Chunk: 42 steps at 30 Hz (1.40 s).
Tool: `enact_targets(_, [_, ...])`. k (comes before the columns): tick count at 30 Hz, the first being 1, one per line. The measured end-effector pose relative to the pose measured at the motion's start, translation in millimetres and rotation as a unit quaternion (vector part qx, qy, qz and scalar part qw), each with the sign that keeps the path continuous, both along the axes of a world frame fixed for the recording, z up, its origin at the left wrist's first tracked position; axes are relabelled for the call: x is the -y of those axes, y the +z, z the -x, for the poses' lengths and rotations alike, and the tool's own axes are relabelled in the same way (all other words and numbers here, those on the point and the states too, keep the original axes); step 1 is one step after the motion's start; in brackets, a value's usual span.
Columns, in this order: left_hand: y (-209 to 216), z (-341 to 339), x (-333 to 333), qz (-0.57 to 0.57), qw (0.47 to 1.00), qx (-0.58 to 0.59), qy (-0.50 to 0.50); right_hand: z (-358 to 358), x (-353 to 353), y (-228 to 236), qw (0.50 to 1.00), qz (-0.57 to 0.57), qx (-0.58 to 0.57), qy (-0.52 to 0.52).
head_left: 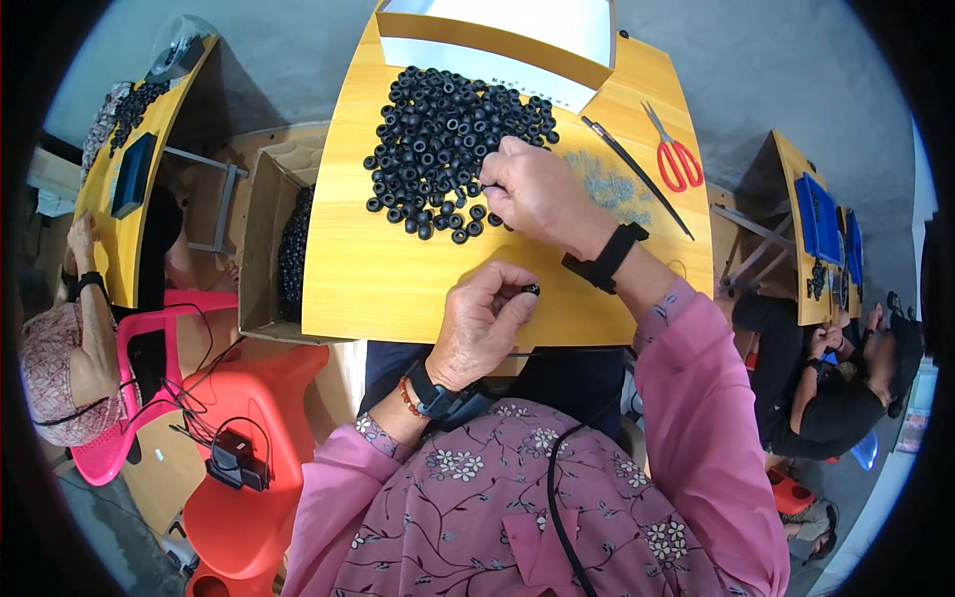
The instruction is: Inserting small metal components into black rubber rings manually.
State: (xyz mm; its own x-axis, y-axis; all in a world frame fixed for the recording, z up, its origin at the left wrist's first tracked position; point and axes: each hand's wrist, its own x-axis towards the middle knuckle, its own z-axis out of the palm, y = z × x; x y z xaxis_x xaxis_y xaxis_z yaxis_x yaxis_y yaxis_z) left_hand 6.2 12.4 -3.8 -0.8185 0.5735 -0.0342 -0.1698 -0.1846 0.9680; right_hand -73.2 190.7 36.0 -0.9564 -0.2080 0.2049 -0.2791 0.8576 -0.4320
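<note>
i pinch one black ring (531,290) between thumb and forefinger of my left hand (481,323), near the counter's (348,289) front edge. it's likely light, firm and a bit slippery, best held by its outer rim, hole clear. my right hand (542,191) is curled closed, knuckles up, beside the pile (448,129); whether it holds anything i cannot tell.

I find one small black piece (531,290) (partly hidden) pinched in my left hand (484,320); numerous black rings (426,159), holes visible, orientations varied, lie loosely heaped by my right hand (542,194).
</note>
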Motion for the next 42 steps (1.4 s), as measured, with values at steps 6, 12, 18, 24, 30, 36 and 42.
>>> enact_targets(6, [0, 0, 1, -0.011, 1.0, 0.004, 0.008, -3, -7, 19, 0.976, 0.21, 0.05, 0.0])
enact_targets(12, [-6, 3, -2, -0.115, 0.991, 0.028, 0.056, -36, -12, 32, 0.895, 0.405, 0.182, -0.035])
enact_targets(18, [-9, 6, -3, -0.146, 0.985, -0.008, 0.092, -68, -6, 32, 0.861, 0.463, 0.203, -0.047])
enact_targets(24, [-11, 6, -4, -0.158, 0.982, 0.002, 0.104, -78, -1, 0, 0.881, 0.453, 0.132, -0.008])
enact_targets(30, [-11, 5, -2, -0.182, 0.979, 0.026, 0.086, -87, 8, -3, 0.815, 0.543, 0.197, -0.046])
enact_targets(36, [-23, 8, -8, -0.12, 0.983, -0.056, 0.129, -88, -1, -14, 0.795, 0.579, 0.157, -0.089])
enact_targets(42, [-20, 9, -5, -0.095, 0.985, -0.07, 0.123, -96, -6, -13, 0.783, 0.594, 0.159, -0.091])
